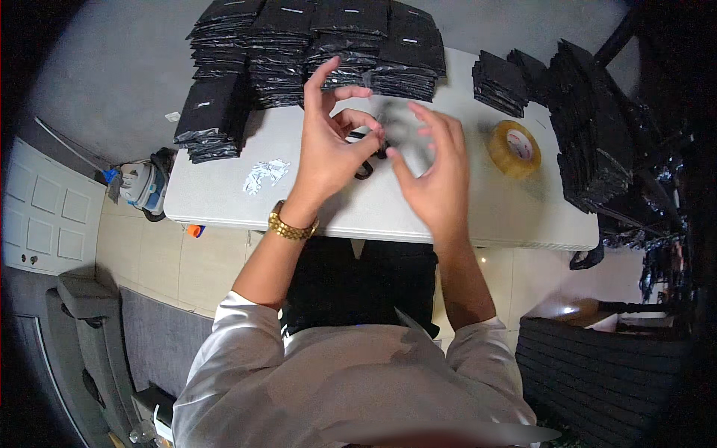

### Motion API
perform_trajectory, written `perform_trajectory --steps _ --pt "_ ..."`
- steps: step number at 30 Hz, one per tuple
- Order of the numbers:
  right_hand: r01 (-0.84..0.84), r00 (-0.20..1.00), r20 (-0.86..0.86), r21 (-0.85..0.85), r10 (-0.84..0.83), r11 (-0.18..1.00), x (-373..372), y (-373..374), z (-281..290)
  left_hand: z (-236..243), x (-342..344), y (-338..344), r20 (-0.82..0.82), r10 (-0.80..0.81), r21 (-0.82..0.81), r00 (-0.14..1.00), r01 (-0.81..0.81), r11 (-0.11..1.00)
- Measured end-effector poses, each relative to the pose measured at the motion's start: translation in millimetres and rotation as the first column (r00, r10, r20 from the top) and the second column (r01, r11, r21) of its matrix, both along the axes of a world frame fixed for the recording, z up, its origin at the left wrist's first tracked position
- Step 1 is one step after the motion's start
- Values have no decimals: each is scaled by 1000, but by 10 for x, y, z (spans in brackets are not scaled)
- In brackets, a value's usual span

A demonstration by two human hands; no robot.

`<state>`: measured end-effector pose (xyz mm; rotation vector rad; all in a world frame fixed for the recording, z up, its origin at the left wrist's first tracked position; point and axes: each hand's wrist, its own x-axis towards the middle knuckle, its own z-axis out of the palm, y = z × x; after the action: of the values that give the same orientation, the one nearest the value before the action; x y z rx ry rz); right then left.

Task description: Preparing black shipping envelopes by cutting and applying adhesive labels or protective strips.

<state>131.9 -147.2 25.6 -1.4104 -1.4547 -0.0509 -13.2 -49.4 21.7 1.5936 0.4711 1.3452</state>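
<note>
Above the middle of the white table (224,201), my left hand (326,153) pinches thumb against fingertip, its other fingers raised. Whatever sits in that pinch, if anything, is too small to make out. Just to the right, my right hand (442,175) hovers with thumb and fingers apart, holding nothing I can see. Beneath the left hand lies a black looped object (364,172), perhaps scissors handles, mostly hidden by the fingers. Small white paper slips (265,176) are scattered left of my left wrist. A roll of yellowish clear tape (496,155) rests right of my right hand.
Tall stacks of flat black plastic packages (347,56) line the table's far side. A shorter stack (210,112) stands at the far left, with more piles (590,134) along the right edge. Left of the table, a grey sofa (89,328) and a white-blue appliance (142,183) sit on the floor.
</note>
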Motion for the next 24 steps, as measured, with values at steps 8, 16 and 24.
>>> perform_trajectory --steps 8,16,24 --pt "-506 858 -230 -229 459 832 432 472 73 -45 -180 111 125 -251 -141 960 268 953" --pt "-468 881 -158 -151 446 871 447 580 111 -99 -258 226 78 -155 -74 985 161 984" --pt "-480 875 -154 -164 458 862 396 649 124 27 -198 198 -11 -108 -19 994 108 994"
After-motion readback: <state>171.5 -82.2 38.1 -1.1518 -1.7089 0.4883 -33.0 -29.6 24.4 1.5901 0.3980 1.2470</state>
